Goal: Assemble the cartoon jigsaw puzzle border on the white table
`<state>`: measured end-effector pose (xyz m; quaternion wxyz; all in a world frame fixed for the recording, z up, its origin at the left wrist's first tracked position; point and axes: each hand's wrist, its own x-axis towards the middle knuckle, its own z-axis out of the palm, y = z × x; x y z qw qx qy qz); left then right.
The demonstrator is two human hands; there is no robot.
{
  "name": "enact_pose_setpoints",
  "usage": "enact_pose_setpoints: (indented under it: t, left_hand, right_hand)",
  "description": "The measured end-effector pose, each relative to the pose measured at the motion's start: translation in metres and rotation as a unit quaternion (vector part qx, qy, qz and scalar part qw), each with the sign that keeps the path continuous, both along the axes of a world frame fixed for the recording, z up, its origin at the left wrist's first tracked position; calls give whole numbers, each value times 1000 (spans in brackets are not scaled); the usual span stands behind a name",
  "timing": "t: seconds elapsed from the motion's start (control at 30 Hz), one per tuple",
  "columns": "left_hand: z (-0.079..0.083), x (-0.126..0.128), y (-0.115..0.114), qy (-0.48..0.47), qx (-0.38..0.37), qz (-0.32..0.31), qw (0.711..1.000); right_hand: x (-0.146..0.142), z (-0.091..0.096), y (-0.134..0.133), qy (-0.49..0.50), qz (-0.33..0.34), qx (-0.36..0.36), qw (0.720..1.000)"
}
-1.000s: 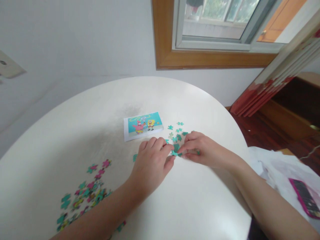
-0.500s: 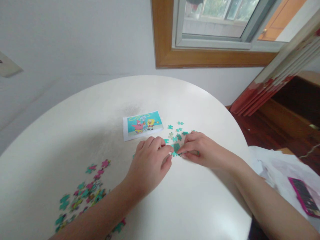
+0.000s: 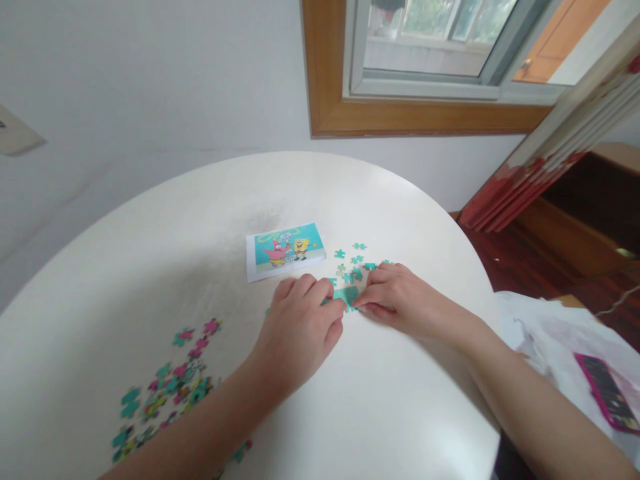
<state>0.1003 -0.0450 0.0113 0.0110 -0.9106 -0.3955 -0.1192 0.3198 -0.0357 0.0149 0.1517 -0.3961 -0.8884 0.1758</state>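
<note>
1. Teal jigsaw pieces (image 3: 352, 295), lying close together, are on the table between the fingertips of two bare hands, right of the middle of the view.
2. The left hand (image 3: 300, 330) is curled, palm down, its index fingertip touching the left part of these pieces; whether it pinches one cannot be told.
3. The right hand (image 3: 397, 297) comes in from the other side, fingers bent, index fingertip at the pieces' right edge; its grip, too, cannot be told.
4. Just beyond the fingertips lies a scatter of loose teal pieces (image 3: 357, 274), one of them paler.
5. Left of that scatter, a picture card (image 3: 287, 250) shows cartoon figures, pink and yellow, on teal.
6. Nearer the viewer, at left, is a mixed heap of puzzle pieces (image 3: 202, 389), partly hidden by the left forearm.
7. Everything so far rests on a round white table (image 3: 400, 400).
8. At right, beyond its edge, a pink-edged phone (image 3: 607, 392) lies on crumpled white material (image 3: 545, 327).
</note>
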Motion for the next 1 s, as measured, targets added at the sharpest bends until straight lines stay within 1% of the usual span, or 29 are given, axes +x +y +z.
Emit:
enact_pose_setpoints:
  t: [0.27, 0.4, 0.5, 0.77, 1.0]
  left_hand:
    - [-1, 1, 0, -8, -16, -1, 1000]
    - [-3, 0, 2, -50, -29, 6, 998]
    - [-4, -3, 6, -88, -43, 18, 995]
    - [-12, -9, 12, -100, -46, 21, 994]
    - [-14, -4, 11, -91, -53, 31, 994]
  right_hand:
    - [-2, -2, 0, -2, -5, 12, 1000]
    - [5, -5, 5, 51, 5, 18, 999]
    - [10, -7, 8, 81, -12, 27, 996]
    - [10, -14, 10, 45, -24, 42, 998]
    - [11, -10, 8, 2, -21, 25, 999]
